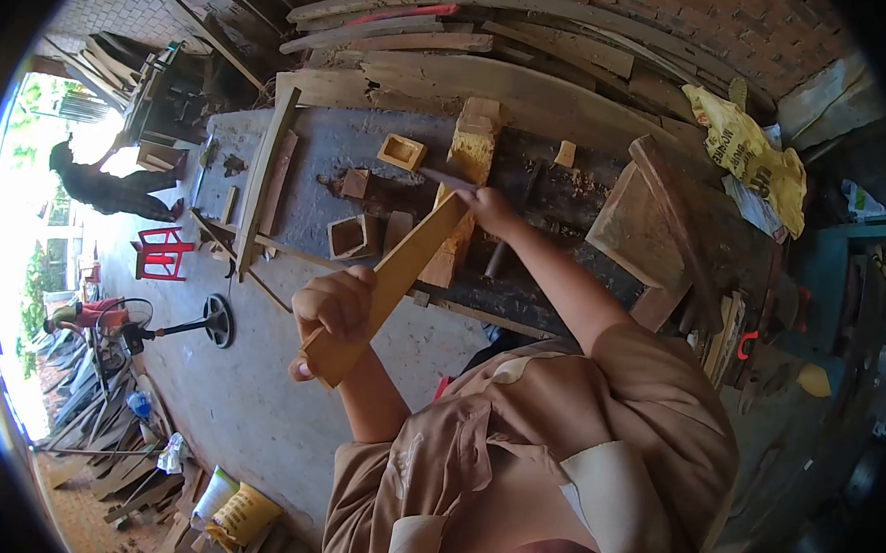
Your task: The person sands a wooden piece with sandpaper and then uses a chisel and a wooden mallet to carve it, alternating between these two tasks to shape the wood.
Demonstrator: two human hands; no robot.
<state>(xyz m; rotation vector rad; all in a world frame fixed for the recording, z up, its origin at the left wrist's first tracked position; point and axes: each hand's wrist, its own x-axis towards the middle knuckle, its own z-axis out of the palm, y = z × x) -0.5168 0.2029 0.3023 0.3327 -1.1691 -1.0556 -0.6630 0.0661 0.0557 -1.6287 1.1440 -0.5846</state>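
My left hand is closed around the near end of a yellowish wooden board, which slants up and away from me. The board's far end rests on or against a thick wooden block lying across the dark workbench. In my right hand, beside that far end, is a tool with a flat grey blade; its handle is hidden by my fingers. A small hollowed wooden box sits left of the block. Nearer me stands another open wooden box.
Wood chips and a pale offcut lie on the bench. Planks are stacked behind it, and a thick slab is at right. Across the floor are a red stool, a fan and another person.
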